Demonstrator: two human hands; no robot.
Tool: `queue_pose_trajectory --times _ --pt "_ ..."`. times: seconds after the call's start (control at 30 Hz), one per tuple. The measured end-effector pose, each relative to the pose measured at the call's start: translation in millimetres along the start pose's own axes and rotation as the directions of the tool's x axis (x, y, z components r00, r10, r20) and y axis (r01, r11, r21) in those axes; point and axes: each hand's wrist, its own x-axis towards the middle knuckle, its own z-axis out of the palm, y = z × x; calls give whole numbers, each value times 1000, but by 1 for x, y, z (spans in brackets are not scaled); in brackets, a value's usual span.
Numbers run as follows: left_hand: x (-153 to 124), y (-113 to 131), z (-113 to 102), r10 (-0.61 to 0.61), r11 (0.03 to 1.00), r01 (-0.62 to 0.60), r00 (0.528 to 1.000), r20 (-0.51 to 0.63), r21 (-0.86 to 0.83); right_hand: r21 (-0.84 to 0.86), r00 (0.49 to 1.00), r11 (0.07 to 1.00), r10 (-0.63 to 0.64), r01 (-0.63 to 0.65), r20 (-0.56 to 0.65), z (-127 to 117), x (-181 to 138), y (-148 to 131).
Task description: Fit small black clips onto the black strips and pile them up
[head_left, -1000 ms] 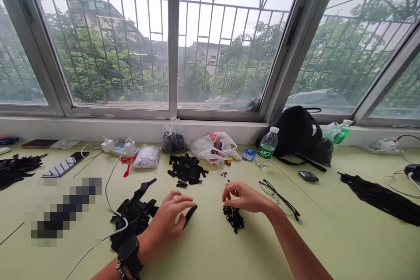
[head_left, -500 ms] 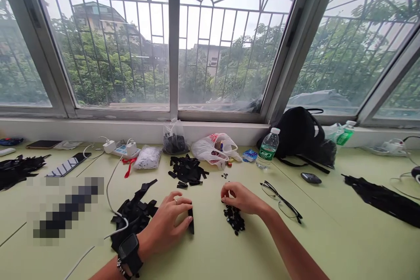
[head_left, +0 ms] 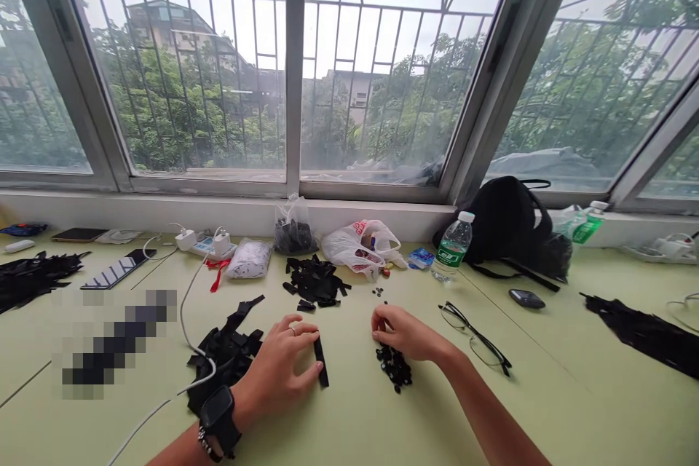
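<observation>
A narrow black strip (head_left: pixel 323 362) lies lengthwise on the pale green table. My left hand (head_left: pixel 287 358), wearing a ring and a black watch (head_left: pixel 218 411), holds it by its left side, forefinger near the far end and thumb lower down. My right hand (head_left: pixel 401 330) is closed in a pinch at the far end of a heap of small black button-like pieces (head_left: pixel 394 371); whatever is between its fingertips is hidden. Beside my left wrist is a pile of black fabric strips (head_left: pixel 223 360). Another pile of short black pieces (head_left: pixel 314 280) lies beyond both hands.
Eyeglasses (head_left: pixel 475 338) lie right of my right hand. A white cable (head_left: pixel 188 328) crosses the left pile. Along the back stand a white plastic bag (head_left: pixel 357 244), a water bottle (head_left: pixel 452 251) and a black backpack (head_left: pixel 502 226). More black fabric (head_left: pixel 638 331) lies far right.
The view has shifted slightly, moving the scene a little to the right. My left fingers have shifted slightly along the strip, which shows more fully. My right hand keeps its pinch by the heap.
</observation>
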Motion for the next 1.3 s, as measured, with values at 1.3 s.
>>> queue_pose_trajectory --times 1.3 --pt "2 9 2 -96 995 95 989 113 13 545 985 822 -119 166 -121 83 17 -79"
